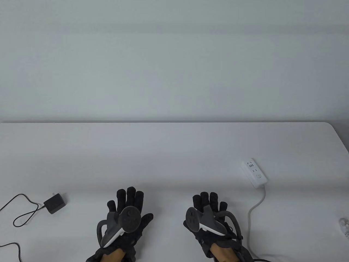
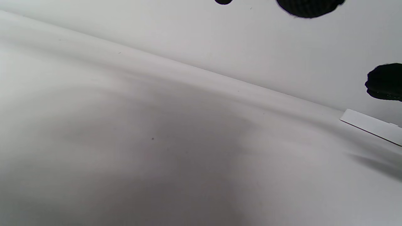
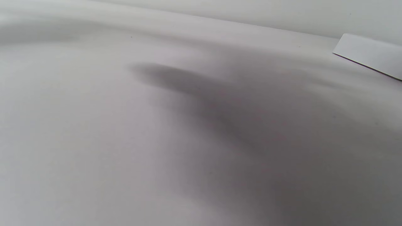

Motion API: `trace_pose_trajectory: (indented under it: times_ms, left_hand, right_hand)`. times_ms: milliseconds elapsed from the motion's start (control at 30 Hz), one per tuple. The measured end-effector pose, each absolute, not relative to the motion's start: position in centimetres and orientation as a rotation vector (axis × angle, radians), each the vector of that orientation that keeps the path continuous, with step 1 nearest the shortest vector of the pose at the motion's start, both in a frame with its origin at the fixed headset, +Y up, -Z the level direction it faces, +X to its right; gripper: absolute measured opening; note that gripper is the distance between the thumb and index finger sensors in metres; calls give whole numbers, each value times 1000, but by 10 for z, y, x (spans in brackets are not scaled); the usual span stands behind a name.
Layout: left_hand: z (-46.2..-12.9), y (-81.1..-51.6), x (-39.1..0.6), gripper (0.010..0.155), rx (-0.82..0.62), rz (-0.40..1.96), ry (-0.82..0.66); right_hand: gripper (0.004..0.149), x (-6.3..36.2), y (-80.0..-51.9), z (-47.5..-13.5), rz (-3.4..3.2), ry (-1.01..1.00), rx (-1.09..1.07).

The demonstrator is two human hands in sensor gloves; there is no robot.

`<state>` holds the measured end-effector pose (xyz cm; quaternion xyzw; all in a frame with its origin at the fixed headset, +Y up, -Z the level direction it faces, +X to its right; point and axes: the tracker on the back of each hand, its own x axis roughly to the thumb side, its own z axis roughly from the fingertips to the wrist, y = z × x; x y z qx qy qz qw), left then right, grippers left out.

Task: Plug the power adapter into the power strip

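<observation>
White table (image 1: 174,152) before pale wall, left hand (image 1: 126,215) and right hand (image 1: 208,215) flat, grip spread, empty

- Table view: even, soft, bright light; sharp focus; tabletop (image 1: 174,152) pale, no glare.
- Faint soft shadow band across tabletop beyond the hands.
- Wrist views: broad diffuse grey shadows, blurred; surface soft, near-featureless.
- Left wrist view: fingertips (image 2: 309,8) dark, out of focus.
</observation>
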<state>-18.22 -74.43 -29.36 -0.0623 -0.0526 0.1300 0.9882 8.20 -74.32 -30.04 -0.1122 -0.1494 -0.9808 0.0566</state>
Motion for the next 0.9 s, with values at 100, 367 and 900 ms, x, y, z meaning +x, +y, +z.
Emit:
trace_pose_trajectory:
  times_ms: [100,367,900]
  left_hand:
    - [-293,-744,-182,85,-127,263,-109]
    - [-293,-743,-184,85,-131,278,-112]
    - [-292,-743,-188,86,-111,282,-93]
  right_hand:
    - [92,81,-744,-301,-2974,-453,-339]
    - [91,80,-745,-302,-2974,-444,-340]
    - [91,81,-745,-303,-2985,-419,-341]
